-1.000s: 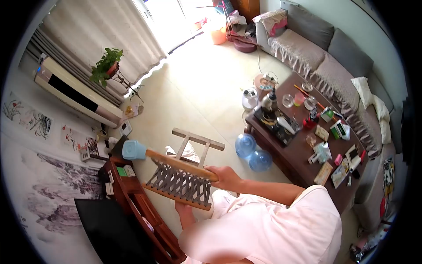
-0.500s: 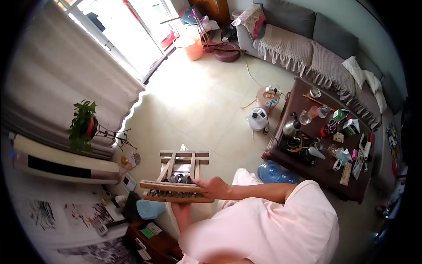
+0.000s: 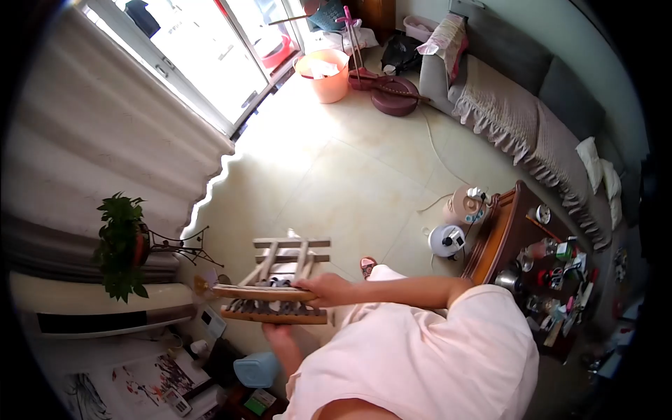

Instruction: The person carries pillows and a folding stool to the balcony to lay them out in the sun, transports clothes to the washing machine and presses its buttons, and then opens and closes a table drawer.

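Note:
A folding wooden stool (image 3: 273, 295) with dark strap webbing between its two seat rails is held in front of my body, partly folded, its legs (image 3: 290, 253) pointing away from me. My right hand (image 3: 323, 289) is closed around the right end of the upper rail. From beneath, my left hand (image 3: 277, 332) grips the lower rail; most of its fingers are hidden behind the wood. Below the stool, one sandalled foot (image 3: 367, 266) shows on the tiled floor.
A cluttered coffee table (image 3: 514, 220) and a white kettle-like pot (image 3: 446, 241) are on the right. To the left are a potted plant (image 3: 120, 245) and an air conditioner (image 3: 105, 320). An orange bucket (image 3: 329, 84) stands near the glass door, and a grey sofa (image 3: 507, 84) lies beyond.
The view has turned left, so the coffee table and sofa sit farther right. My hands still hold the stool, whose seat rails look slightly farther apart at the left.

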Tool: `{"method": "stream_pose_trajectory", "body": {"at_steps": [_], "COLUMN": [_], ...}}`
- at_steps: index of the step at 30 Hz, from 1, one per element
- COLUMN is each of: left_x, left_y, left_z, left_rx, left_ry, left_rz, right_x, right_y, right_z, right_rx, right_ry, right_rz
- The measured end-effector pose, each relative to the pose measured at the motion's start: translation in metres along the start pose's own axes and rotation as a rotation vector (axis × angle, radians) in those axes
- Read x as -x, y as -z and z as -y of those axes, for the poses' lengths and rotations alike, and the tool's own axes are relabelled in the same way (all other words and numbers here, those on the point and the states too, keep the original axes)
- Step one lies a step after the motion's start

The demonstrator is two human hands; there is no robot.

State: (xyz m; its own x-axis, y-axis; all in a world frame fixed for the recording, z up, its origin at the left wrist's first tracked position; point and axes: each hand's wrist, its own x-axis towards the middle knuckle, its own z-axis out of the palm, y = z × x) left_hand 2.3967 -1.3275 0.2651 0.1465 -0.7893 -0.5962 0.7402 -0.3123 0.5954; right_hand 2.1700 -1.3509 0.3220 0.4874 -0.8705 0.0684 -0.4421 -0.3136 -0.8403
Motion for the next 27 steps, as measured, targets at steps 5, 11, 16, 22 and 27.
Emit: {"method": "stream_pose_trajectory", "body": {"at_steps": [5,11,16,22,27], "left_x": [-0.116,-0.266,-0.375,-0.465,-0.521], "left_y": [-0.059,-0.104,-0.171,-0.193,-0.261], "left_z": [-0.061,-0.131,-0.198,-0.245,-0.3], "left_rx": [0.125,0.318,0.41,0.355,0.448], "left_ry": [0.017,-0.048,-0.034,-0.147,-0.192], "left_rz": [0.01,-0.163,-0.049,-0.14,-0.264], "right_x": [-0.148,-0.35,-0.586,-0.876,-1.102], "right_y": [0.068,0.143,0.276,0.392,0.452], "right_z": [-0.045,-0.125,-0.151,-0.105,-0.049], "right_rx": [-0.184,-0.229,-0.18,-0.243,-0.083], "right_ry": [0.08,0.124,0.194,0.449,0.555], "right_rz": [0.054,0.166,-0.157,-0.397,-0.623]}}
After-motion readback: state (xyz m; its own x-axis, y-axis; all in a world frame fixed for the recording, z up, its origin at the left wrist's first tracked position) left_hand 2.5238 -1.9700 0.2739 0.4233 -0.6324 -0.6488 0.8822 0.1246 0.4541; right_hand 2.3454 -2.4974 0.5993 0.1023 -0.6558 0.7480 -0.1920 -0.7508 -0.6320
